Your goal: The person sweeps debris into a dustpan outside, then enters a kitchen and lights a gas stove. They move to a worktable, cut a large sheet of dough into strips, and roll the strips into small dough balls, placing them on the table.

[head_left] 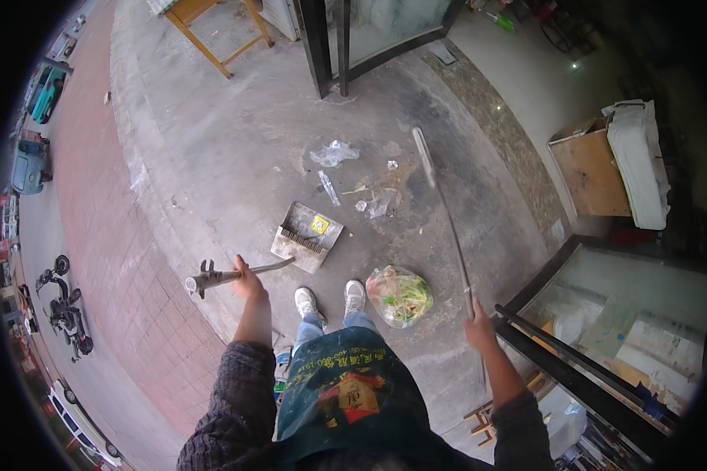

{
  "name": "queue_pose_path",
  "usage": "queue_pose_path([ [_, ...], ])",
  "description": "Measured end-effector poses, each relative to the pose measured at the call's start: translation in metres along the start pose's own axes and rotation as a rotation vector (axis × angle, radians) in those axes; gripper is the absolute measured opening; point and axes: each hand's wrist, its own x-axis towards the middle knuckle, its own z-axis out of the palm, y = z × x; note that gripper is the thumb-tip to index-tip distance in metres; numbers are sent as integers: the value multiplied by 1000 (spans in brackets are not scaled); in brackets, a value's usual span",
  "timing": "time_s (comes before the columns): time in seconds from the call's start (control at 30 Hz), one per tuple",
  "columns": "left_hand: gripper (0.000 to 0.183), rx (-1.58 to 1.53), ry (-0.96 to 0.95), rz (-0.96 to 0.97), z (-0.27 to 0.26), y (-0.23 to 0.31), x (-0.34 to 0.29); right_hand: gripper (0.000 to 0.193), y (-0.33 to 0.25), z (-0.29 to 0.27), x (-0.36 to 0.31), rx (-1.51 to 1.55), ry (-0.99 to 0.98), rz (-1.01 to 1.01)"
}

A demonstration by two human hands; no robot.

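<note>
My left hand [248, 282] is closed around the handle of a long-handled dustpan [322, 255]. The grey pan has a comb-like row of teeth and a yellow label, and it rests on the concrete just ahead of my shoes. On the right, my right hand [479, 328] grips the shaft of a broom [450, 224]. Its narrow, pale head reaches the floor farther out, right of the litter. Between pan and broom head lie a crumpled clear plastic sheet [335, 153], a twisted clear plastic strip [328, 188] and more plastic scraps [381, 204].
A clear bag of vegetable scraps [401, 297] sits beside my right shoe. Glass doors with dark frames [334, 55] stand ahead, and another glass panel [597, 314] is at right. A cardboard box [593, 177] stands far right. A wooden stool [212, 35] and parked motorbike [67, 310] are leftward.
</note>
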Motion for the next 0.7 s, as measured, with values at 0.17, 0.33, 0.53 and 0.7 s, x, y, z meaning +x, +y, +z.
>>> queue_pose_path([
  [0.17,36,42,-331,169,20,18,-9,74,-5,6,123,-295,-2,56],
  [0.33,36,148,-456,314,10,24,-5,72,-42,46,159,-255,-110,58],
  [0.53,36,318,-478,396,18,23,-6,69,-67,85,69,-139,-250,157],
  [0.7,37,362,-520,445,25,21,-1,65,-98,103,-22,-24,-408,68],
])
